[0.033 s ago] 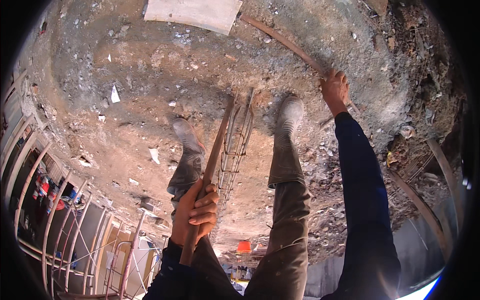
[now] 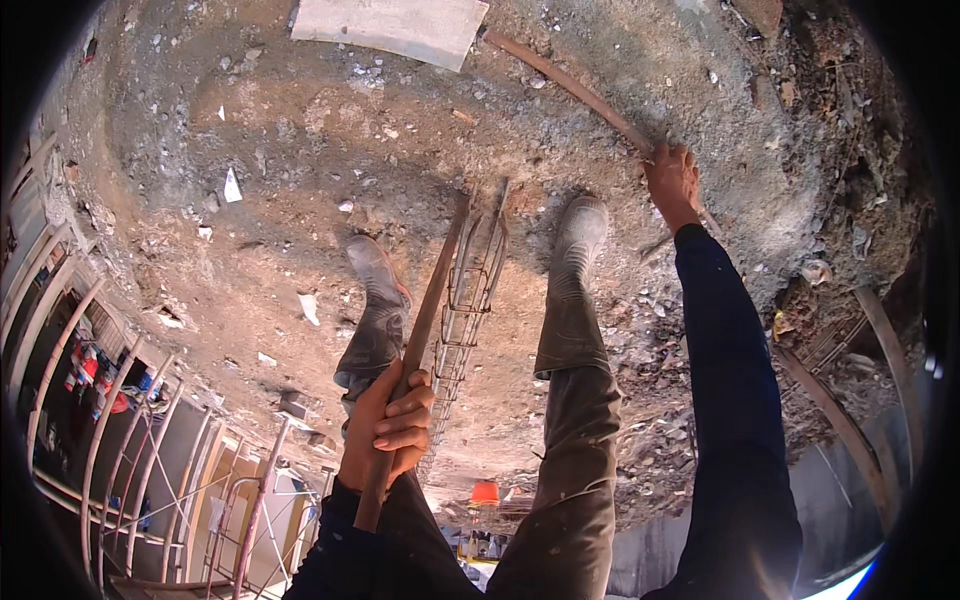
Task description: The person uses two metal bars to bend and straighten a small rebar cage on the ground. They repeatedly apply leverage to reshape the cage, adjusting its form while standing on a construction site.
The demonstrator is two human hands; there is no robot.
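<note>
My left hand (image 2: 392,425) is closed round a brown wooden stick (image 2: 437,285), which slants up and away between my boots. Its far end reaches beside a narrow cage of steel reinforcing bars (image 2: 460,330) lying between my legs. Out to the right, my right hand (image 2: 673,185) closes on a second long wooden stick (image 2: 575,88) lying low along the ground. That stick runs away to the upper left, and a short end shows past the hand's near side. Its far end lies close to a pale flat board (image 2: 390,32).
My grey boots (image 2: 580,225) stand on rough dirt (image 2: 260,290) with scattered stones and scraps. Rubble (image 2: 840,130) lines the right side, near curved-looking poles (image 2: 850,410). Scaffold poles (image 2: 150,450) stand at lower left. An orange bucket-like object (image 2: 485,493) sits near the lower middle.
</note>
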